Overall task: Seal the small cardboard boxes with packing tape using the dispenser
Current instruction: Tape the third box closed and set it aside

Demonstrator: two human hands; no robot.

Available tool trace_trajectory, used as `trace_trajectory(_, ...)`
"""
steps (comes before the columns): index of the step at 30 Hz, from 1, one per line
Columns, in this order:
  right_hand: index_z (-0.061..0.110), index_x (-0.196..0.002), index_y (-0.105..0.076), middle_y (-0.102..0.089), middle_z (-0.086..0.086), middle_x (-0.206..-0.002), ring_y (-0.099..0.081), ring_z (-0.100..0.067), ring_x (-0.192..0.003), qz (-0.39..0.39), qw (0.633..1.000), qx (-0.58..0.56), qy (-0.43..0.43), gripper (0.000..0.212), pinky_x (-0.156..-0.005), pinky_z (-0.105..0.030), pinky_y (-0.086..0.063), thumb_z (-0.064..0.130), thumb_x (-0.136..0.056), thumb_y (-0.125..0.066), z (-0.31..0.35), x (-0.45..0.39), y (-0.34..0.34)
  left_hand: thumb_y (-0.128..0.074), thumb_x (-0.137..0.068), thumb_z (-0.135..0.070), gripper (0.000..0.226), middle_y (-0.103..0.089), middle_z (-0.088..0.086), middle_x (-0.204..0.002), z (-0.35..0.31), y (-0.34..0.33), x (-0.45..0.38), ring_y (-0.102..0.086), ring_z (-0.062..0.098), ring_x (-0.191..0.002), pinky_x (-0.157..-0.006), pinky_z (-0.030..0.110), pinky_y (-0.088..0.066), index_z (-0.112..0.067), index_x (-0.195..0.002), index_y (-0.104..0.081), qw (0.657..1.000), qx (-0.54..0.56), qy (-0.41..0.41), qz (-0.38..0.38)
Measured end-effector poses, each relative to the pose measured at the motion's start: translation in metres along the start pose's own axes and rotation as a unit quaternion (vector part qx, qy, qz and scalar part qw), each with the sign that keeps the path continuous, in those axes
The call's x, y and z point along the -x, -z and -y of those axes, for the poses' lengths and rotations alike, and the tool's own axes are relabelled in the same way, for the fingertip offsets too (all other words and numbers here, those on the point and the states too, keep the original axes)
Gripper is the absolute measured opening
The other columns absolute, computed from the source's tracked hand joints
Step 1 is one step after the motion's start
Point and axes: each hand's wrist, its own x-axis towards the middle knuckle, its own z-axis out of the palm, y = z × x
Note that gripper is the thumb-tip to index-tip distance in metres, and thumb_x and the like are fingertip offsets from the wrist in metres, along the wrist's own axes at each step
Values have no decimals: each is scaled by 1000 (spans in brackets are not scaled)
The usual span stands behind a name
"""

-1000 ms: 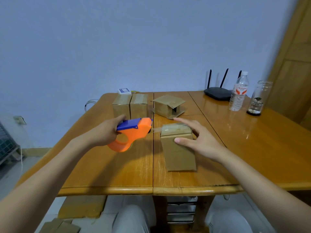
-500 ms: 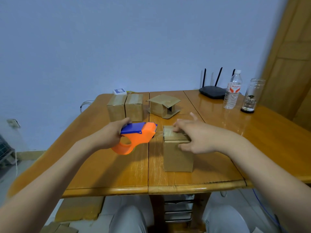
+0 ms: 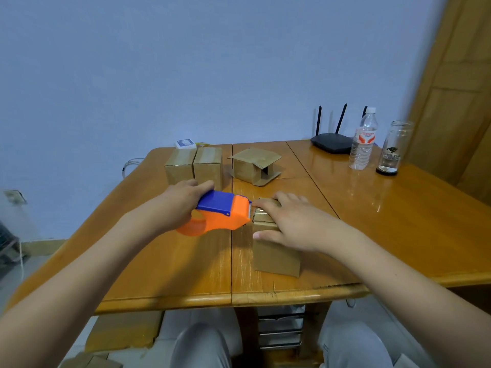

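Note:
My left hand (image 3: 180,201) grips an orange and blue tape dispenser (image 3: 221,215), whose blade end touches the top left edge of a small cardboard box (image 3: 275,254) near the table's front edge. My right hand (image 3: 291,224) lies flat on that box's top, fingers straight, thumb against the near side. Most of the box's top is hidden under the hand. Two taped boxes (image 3: 194,166) stand side by side behind the dispenser. A box with open flaps (image 3: 255,166) lies on its side further back.
The wooden table (image 3: 398,221) carries a black router (image 3: 332,142), a plastic water bottle (image 3: 364,140) and a glass jar (image 3: 393,148) at the back right. A small white and blue pack (image 3: 186,144) sits behind the taped boxes. Flat cardboard (image 3: 125,330) lies on the floor.
The dispenser has moved right until its blade end meets the box's edge. My right hand has slid to cover the box's top.

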Motion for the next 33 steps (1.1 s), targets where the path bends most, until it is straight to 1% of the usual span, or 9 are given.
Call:
trace_trajectory(6, 30, -154, -23, -44, -11, -139, -44, -30, -128, -10, 1000, -4, -2, 78, -108, -45, -38, 76, -92, -34, 2, 1, -1, -43, -92, 2, 42, -42, -3, -97, -16, 37, -11, -47, 20, -89, -76, 31, -32, -30, -117, -36, 987, -153, -39, -18)
trace_trajectory(9, 19, -144, -28, -49, -11, -135, -49, -28, -123, -29, 999, -28, -13, 82, -104, -41, -41, 77, -88, -43, 3, 3, 1, -44, -94, -1, 46, -42, -3, -99, -22, 49, -18, -46, 19, -91, -77, 31, -31, -32, -127, -36, 977, -207, -51, -20)
trace_trajectory(13, 14, -136, -28, -52, -10, -133, -51, -26, -120, -47, 998, -49, -19, 81, -102, -38, -42, 75, -87, -50, 4, 5, 2, -48, -96, -7, 44, -44, -4, -98, -25, 54, -24, -46, 18, -92, -77, 31, -33, -33, -130, -38, 971, -232, -53, 16)
trace_trajectory(18, 13, -124, -30, -51, -6, -117, -50, -23, -110, -48, 997, -51, -25, 72, -83, -28, -33, 71, -88, -53, 8, 9, 7, -47, -95, -4, 40, -41, -3, -94, -37, 69, -33, -45, 19, -91, -76, 32, -39, -27, -127, -43, 961, -260, -60, 69)
trace_trajectory(21, 14, -124, -29, -49, -5, -116, -47, -20, -105, -49, 997, -48, -24, 72, -81, -27, -31, 72, -89, -52, 9, 10, 8, -44, -93, -2, 40, -49, -2, -96, -51, 81, -46, -52, 22, -95, -77, 34, -37, -27, -125, -48, 948, -300, -75, 76)
trace_trajectory(24, 14, -127, -29, -50, -6, -122, -47, -19, -107, -49, 997, -50, -27, 73, -83, -26, -30, 72, -89, -51, 11, 9, 8, -44, -96, -3, 29, -52, 0, -96, -79, 94, -61, -56, 23, -99, -82, 33, -36, -24, -114, -52, 920, -374, -83, 78)
trace_trajectory(26, 12, -131, -29, -51, -7, -125, -49, -21, -113, -48, 997, -51, -33, 78, -84, -26, -33, 73, -88, -52, 12, 9, 10, -44, -97, -6, 14, -50, 2, -93, -99, 100, -73, -52, 24, -91, -83, 32, -39, -18, -101, -51, 927, -359, -43, 101)
trace_trajectory(30, 7, -143, -27, -52, -10, -131, -49, -22, -117, -53, 996, -51, -41, 91, -92, -30, -38, 73, -87, -54, 14, 11, 11, -48, -98, -16, 27, -40, 1, -72, -124, 104, -91, -37, 17, -58, -55, 24, -32, -16, -72, -44, 950, -291, 49, 105)
trace_trajectory(33, 7, -142, -28, -54, -9, -125, -46, -17, -105, -56, 996, -58, -41, 92, -85, -28, -34, 73, -85, -57, 12, 8, 10, -52, -100, -16, 33, -38, 1, -69, -129, 103, -105, -35, 16, -56, -50, 25, -31, -15, -68, -44, 959, -254, 63, 104)
